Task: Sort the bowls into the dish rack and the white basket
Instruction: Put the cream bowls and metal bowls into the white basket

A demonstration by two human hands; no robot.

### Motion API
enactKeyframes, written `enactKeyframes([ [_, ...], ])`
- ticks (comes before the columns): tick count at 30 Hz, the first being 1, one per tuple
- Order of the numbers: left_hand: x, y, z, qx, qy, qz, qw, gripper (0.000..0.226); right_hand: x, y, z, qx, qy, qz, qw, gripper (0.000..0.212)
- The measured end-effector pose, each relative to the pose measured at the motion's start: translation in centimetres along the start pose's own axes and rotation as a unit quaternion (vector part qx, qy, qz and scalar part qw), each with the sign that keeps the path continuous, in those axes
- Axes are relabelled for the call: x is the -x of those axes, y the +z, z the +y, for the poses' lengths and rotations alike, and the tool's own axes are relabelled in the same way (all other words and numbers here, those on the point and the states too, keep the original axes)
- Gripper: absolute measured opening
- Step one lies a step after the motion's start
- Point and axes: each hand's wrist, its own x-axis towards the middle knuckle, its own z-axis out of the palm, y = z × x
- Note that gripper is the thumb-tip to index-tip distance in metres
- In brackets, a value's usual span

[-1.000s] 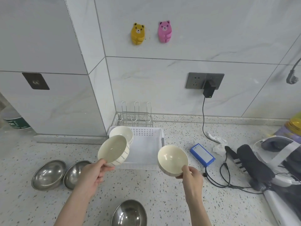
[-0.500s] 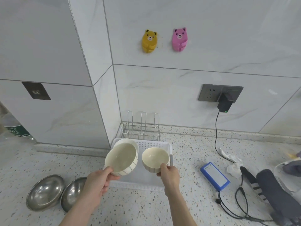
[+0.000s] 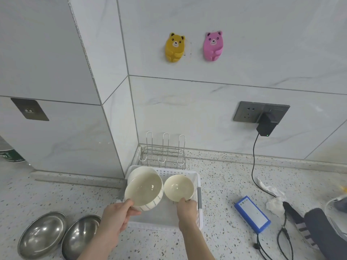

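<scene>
Each hand's fingers pinched a cream bowl's rim, left hand and right hand, lowering both into the white basket at twelve o'clock for sorting.

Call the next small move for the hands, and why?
Probably lower the right hand and set its plain bowl on the white basket floor: it already hangs over the basket's bare right side. The left hand holds the striped bowl above a bowl already inside.
</scene>
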Motion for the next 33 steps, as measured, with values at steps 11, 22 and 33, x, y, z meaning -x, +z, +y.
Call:
enactKeyframes([
  [11, 0.0, 0.4, 0.0, -0.016, -0.004, -0.006, 1.0, 0.021, -1.1, 0.5, 0.4, -0.025, 0.057, -0.026, 0.998, 0.03],
  [22, -0.4, 2.6, 1.0, -0.076, 0.049, 0.004, 0.996, 0.021, 1.4, -4.2, -1.0, 0.017, -0.009, -0.113, 0.993, 0.019],
  [33, -1.0, 7.7, 2.0, -0.196, 0.098, -0.028, 0.975, 0.027, 2.5, -6.7, -2.8, 0.081, -0.157, -0.14, 0.974, 0.018],
])
